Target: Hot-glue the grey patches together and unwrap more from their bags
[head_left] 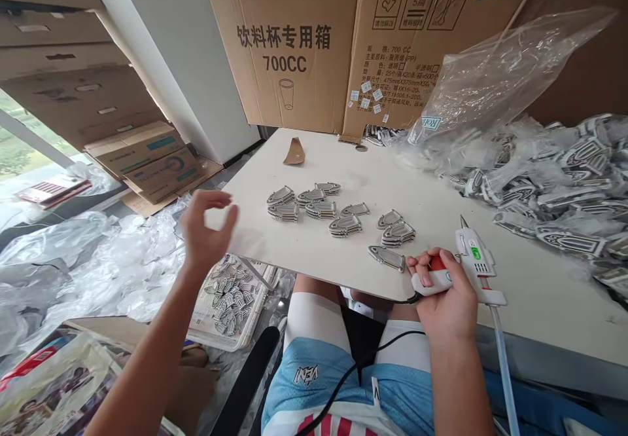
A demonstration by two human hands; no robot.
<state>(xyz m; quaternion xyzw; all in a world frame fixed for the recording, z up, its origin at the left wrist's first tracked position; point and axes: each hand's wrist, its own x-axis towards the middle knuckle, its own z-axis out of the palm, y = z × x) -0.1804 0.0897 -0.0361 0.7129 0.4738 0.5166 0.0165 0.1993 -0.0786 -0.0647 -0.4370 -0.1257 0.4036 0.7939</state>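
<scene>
My right hand (446, 292) is wrapped round the handle of a white glue gun (475, 259) with a green display, its nozzle pointing away from me and a clear glue stick trailing from its back. Over the table's left edge, my left hand (206, 226) is raised with thumb and fingers curved apart and nothing between them. Small stacks of silver metal pieces (321, 208) lie on the white table (275, 246) between my hands. The nearest single piece (386, 258) lies just left of my right hand.
Bagged metal pieces (569, 181) are heaped at the right, below a clear plastic bag (505, 69). Cardboard boxes (294, 95) stand behind the table. A brown scrap (294, 152) lies near the back. Below left, a tray (245, 338) holds more pieces beside plastic wrap.
</scene>
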